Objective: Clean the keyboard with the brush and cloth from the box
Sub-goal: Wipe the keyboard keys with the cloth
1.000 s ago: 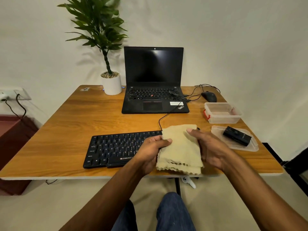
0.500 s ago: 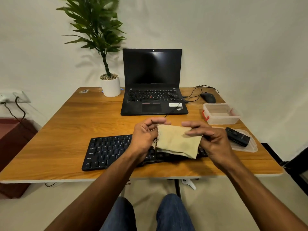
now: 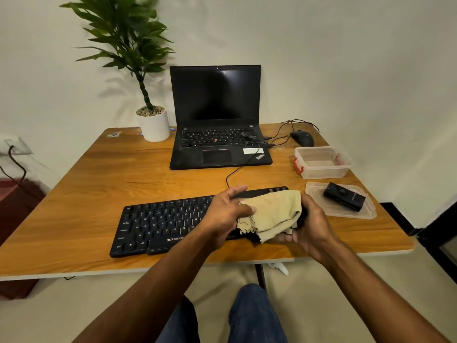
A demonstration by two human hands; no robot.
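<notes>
A black keyboard (image 3: pixel 163 225) lies near the front edge of the wooden table (image 3: pixel 103 191). Above its right half I hold a folded yellow cloth (image 3: pixel 272 215) in both hands. My left hand (image 3: pixel 226 214) pinches the cloth's left side, thumb on top. My right hand (image 3: pixel 312 225) cups the cloth from below and the right, fingers curled under it. The clear plastic box (image 3: pixel 321 164) stands open at the right, and its lid (image 3: pixel 346 209) lies in front of it with a black brush case (image 3: pixel 344 196) on top.
A black laptop (image 3: pixel 217 120) stands open at the back middle, with a cable running to the keyboard. A potted plant (image 3: pixel 153 125) is to its left and a black mouse (image 3: pixel 302 137) to its right. My knees show below the table edge.
The cloth was spread flat between my hands over the keyboard's right end. It has been folded and bunched smaller, and my right hand has turned under it.
</notes>
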